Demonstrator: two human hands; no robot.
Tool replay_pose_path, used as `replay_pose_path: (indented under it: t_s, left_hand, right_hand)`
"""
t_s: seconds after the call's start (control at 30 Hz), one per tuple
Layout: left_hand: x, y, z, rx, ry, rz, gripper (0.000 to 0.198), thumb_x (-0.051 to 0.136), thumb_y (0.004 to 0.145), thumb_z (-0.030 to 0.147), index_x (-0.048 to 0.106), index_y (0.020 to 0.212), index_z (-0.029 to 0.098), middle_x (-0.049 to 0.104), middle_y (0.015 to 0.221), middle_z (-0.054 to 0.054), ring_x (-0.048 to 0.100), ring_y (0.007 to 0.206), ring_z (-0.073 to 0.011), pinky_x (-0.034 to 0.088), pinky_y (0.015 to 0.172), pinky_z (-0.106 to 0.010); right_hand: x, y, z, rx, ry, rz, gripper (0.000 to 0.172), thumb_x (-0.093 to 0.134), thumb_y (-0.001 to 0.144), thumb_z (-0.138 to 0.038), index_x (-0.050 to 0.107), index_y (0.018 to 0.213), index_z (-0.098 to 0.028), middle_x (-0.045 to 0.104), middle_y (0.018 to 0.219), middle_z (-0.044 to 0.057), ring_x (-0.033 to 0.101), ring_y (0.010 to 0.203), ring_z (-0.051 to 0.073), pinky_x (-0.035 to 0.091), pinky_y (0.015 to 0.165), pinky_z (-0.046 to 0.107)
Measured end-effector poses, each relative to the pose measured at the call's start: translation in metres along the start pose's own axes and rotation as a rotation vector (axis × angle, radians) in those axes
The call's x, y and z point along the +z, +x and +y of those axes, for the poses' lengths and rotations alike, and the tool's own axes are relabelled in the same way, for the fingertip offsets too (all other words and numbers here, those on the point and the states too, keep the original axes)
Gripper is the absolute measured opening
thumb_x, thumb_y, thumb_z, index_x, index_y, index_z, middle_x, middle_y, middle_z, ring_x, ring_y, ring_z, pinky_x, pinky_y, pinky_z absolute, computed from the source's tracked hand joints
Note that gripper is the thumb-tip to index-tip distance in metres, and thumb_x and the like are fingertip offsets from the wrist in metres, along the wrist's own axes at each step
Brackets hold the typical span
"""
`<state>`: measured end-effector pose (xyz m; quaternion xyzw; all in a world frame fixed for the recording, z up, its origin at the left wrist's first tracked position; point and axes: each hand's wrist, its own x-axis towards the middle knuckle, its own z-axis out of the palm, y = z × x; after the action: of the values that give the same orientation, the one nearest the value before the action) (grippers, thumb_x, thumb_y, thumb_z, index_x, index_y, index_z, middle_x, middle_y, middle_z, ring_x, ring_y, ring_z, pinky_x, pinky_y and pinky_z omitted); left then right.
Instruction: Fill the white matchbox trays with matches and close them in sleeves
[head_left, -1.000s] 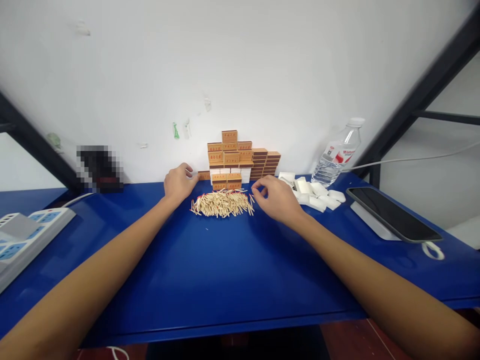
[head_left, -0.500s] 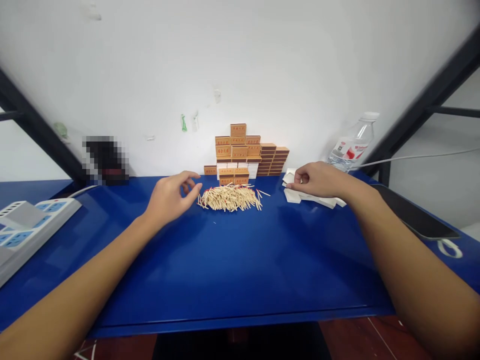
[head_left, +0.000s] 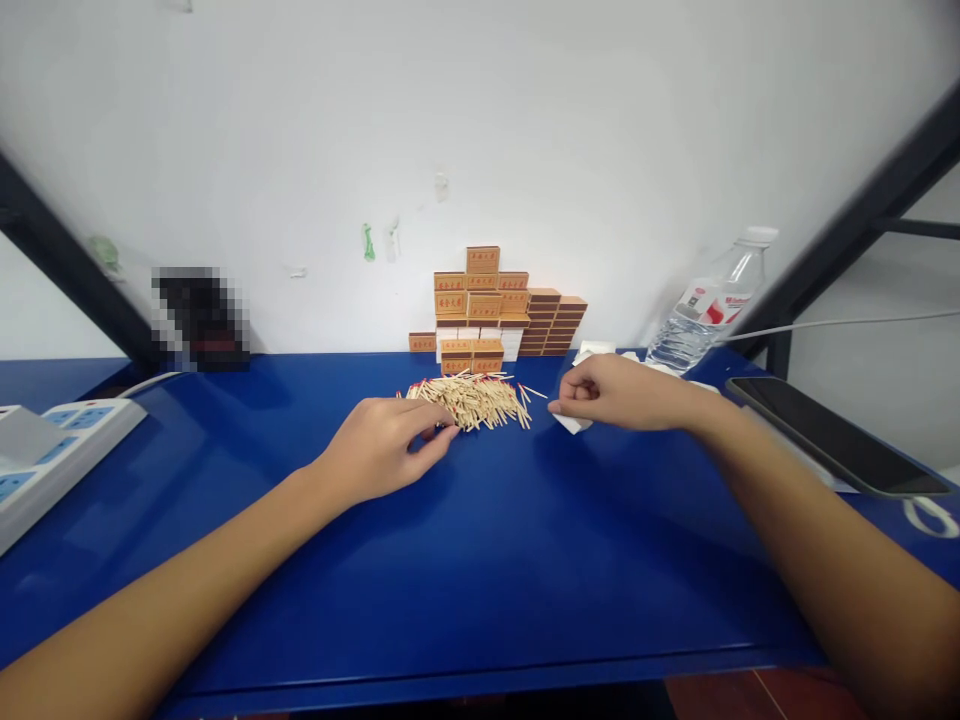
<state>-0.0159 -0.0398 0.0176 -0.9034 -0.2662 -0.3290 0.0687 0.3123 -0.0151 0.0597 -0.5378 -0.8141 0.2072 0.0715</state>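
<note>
My left hand point(head_left: 386, 445) is at the front left edge of a loose heap of matches point(head_left: 480, 398), thumb and fingertips drawn together. Whether a match is between them is too small to tell. On the right, my right hand point(head_left: 626, 390) pinches a small white paper piece point(head_left: 572, 422) between thumb and fingers, just above the blue table. More white paper pieces point(head_left: 596, 348) lie behind that hand, partly covered by it. Behind the heap stand stacked orange matchboxes point(head_left: 481, 302), with several brown-sided ones point(head_left: 553, 322) piled on their right.
A water bottle point(head_left: 694, 310) leans near the wall at the right. A phone point(head_left: 832, 430) and a white cable loop point(head_left: 930, 517) lie by the right edge. The power strip point(head_left: 82, 450) sits on the left. Dark metal posts flank the blue table point(head_left: 480, 580).
My left hand has moved right to the heap and its fingers have closed. My right hand has drawn a white paper piece left and nearer, away from the others. The view has shifted slightly.
</note>
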Motion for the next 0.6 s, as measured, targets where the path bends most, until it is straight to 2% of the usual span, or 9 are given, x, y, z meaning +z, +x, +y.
replay_pose_path:
  t_s: [0.13,0.23,0.33,0.43,0.53,0.6]
  left_hand:
    - [0.002,-0.001,0.004,-0.02,-0.029,-0.049,0.016,0.061,0.099,0.026,0.074,0.093,0.019,0.07,0.07,0.002,0.059,0.055,-0.0098,0.043,0.055,-0.026]
    - [0.003,-0.002,0.006,-0.047,-0.046,-0.087,0.017,0.063,0.099,0.03,0.074,0.092,0.019,0.068,0.067,0.003,0.057,0.055,-0.0101,0.041,0.054,-0.026]
    - [0.002,-0.002,0.008,-0.06,-0.058,-0.106,0.018,0.065,0.098,0.033,0.075,0.092,0.019,0.067,0.067,0.003,0.057,0.055,-0.0104,0.042,0.055,-0.026]
    - [0.001,-0.003,0.009,-0.078,-0.071,-0.115,0.02,0.066,0.097,0.037,0.075,0.095,0.019,0.068,0.068,0.003,0.058,0.056,-0.0105,0.043,0.056,-0.026]
    - [0.0,-0.002,0.013,-0.101,-0.084,-0.125,0.025,0.068,0.095,0.043,0.075,0.097,0.019,0.069,0.071,0.002,0.061,0.058,-0.0114,0.045,0.058,-0.026]
    - [-0.001,-0.002,0.016,-0.13,-0.083,-0.146,0.032,0.071,0.093,0.049,0.075,0.105,0.02,0.072,0.077,0.001,0.062,0.061,-0.0126,0.047,0.06,-0.028]
  right_hand:
    - [0.007,-0.002,-0.021,-0.102,0.122,-0.055,0.047,0.058,0.092,-0.06,0.065,0.07,-0.02,0.054,0.06,-0.001,0.041,0.055,0.012,0.032,0.055,0.03]
    - [0.008,-0.001,-0.018,-0.096,0.085,-0.032,0.036,0.065,0.088,-0.055,0.072,0.089,-0.019,0.06,0.067,0.001,0.05,0.061,0.015,0.037,0.058,0.03]
    - [0.01,0.0,-0.009,-0.104,0.04,-0.122,0.036,0.07,0.084,-0.052,0.073,0.103,-0.02,0.067,0.079,0.003,0.058,0.069,0.017,0.041,0.063,0.031]
    - [0.016,0.002,-0.009,-0.091,0.056,-0.178,0.03,0.069,0.086,-0.05,0.069,0.088,-0.02,0.067,0.076,0.003,0.057,0.066,0.016,0.04,0.061,0.03]
    - [0.028,0.003,-0.022,-0.071,0.02,-0.143,0.031,0.067,0.088,-0.044,0.061,0.07,-0.02,0.065,0.068,0.001,0.053,0.061,0.014,0.037,0.058,0.03]
    - [0.037,0.003,-0.034,-0.083,-0.011,-0.096,0.034,0.065,0.089,-0.041,0.057,0.064,-0.02,0.063,0.064,0.001,0.051,0.059,0.013,0.035,0.057,0.03]
